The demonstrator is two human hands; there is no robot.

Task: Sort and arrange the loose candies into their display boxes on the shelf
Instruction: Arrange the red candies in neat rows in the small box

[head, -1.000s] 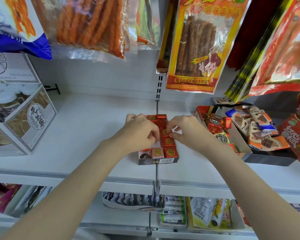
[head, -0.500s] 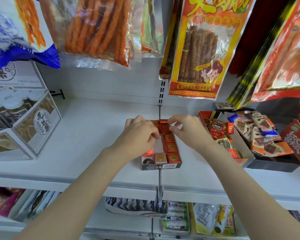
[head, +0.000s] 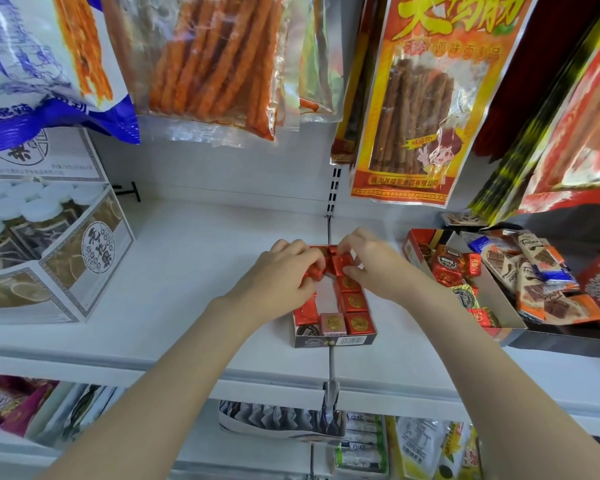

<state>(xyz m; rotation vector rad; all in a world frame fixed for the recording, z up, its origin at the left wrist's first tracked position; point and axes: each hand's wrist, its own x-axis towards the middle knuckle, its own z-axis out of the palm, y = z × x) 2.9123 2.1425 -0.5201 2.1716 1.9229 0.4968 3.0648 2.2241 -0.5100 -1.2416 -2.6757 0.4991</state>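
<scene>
A small dark display box (head: 333, 340) sits at the middle of the white shelf (head: 194, 271), partly filled with square red candies (head: 355, 301) and one pink candy (head: 332, 323). My left hand (head: 284, 271) is over the box's left half, its fingers curled round a red candy (head: 314, 271). My right hand (head: 371, 261) hovers over the far end of the box and pinches a red candy (head: 342, 263) there. The far row of the box is partly hidden by both hands.
A larger open box (head: 499, 306) of mixed loose candies and chocolate bars stands to the right. A white carton of jars (head: 49, 258) stands at the left. Snack bags (head: 215, 60) hang above. The lower shelf holds more packets (head: 361, 445).
Both hands have moved a little toward the far end of the small box. The left hand now shows a red candy in its fingers. The camera has tilted down slightly.
</scene>
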